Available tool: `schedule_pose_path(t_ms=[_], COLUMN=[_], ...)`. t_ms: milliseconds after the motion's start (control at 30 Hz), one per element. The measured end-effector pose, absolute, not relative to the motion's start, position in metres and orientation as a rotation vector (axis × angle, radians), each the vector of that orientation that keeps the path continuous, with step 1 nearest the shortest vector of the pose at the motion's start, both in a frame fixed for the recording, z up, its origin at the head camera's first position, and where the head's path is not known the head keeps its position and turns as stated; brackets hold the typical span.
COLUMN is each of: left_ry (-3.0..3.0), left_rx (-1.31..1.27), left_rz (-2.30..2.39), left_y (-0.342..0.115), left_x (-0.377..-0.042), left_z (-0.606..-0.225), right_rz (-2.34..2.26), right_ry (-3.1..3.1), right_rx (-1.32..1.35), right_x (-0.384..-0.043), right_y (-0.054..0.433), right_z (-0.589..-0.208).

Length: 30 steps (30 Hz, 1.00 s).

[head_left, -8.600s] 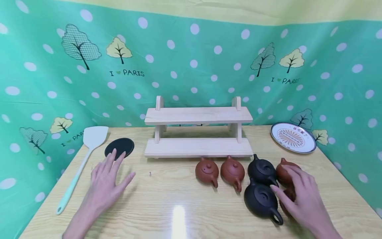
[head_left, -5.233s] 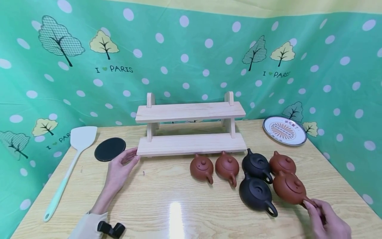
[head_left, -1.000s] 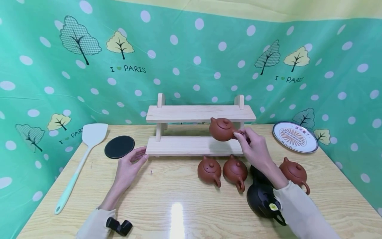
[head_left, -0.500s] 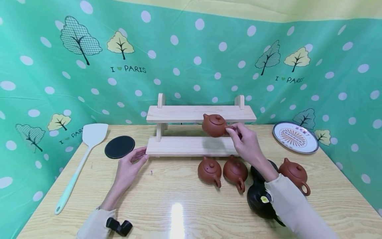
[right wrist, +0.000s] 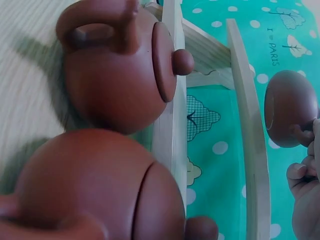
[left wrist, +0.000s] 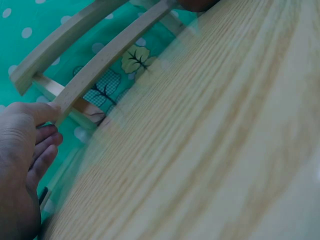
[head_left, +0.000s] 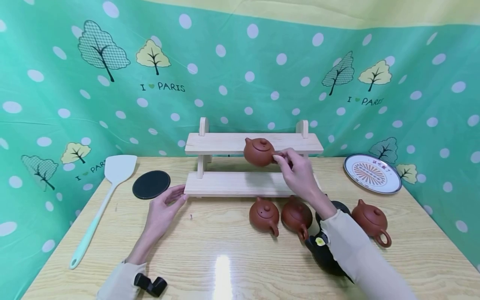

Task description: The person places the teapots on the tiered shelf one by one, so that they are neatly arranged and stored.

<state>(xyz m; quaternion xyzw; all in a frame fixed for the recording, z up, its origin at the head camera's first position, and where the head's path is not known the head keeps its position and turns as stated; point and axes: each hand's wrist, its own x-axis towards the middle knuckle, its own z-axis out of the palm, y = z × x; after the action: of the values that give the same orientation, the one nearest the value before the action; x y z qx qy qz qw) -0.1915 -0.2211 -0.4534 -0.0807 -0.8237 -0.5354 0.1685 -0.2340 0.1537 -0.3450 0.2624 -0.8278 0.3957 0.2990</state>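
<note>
My right hand (head_left: 298, 173) pinches the handle of a reddish-brown clay teapot (head_left: 259, 151), held up in front of the two-tier wooden rack (head_left: 232, 188). In the right wrist view the same teapot (right wrist: 291, 107) hangs clear of the upper board, spout side hidden. My left hand (head_left: 163, 211) holds the left end of the lower board, thumb at its front edge, as the left wrist view also shows with the hand (left wrist: 22, 150) at the board's end. Below the rack stand two more brown teapots, a left one (head_left: 264, 215) and a right one (head_left: 296, 216) partly under my right wrist.
Black teapots (head_left: 325, 254) lie partly hidden under my right sleeve, with another brown teapot (head_left: 371, 219) to their right. A patterned plate (head_left: 372, 173) leans at the back right. At left are a black round coaster (head_left: 151, 184) and a white-and-mint spatula (head_left: 101, 204).
Earlier my right hand took the teapot by its handle from the right-hand group and raised it to the rack. Over the last second it moved left and slightly up. My left hand stays on the rack.
</note>
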Motion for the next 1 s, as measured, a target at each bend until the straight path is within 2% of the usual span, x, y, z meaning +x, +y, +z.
schedule_pose_path(t_ms=[1000], left_ry=[-2.358], left_rx=[-0.201], left_rz=[-1.517], left_y=[-0.221], left_x=[-0.193], left_z=[-0.455], right_rz=[1.137], right_ry=[-2.186], right_rx=[0.749], right_x=[-0.263], right_y=[0.111], right_z=[-0.343])
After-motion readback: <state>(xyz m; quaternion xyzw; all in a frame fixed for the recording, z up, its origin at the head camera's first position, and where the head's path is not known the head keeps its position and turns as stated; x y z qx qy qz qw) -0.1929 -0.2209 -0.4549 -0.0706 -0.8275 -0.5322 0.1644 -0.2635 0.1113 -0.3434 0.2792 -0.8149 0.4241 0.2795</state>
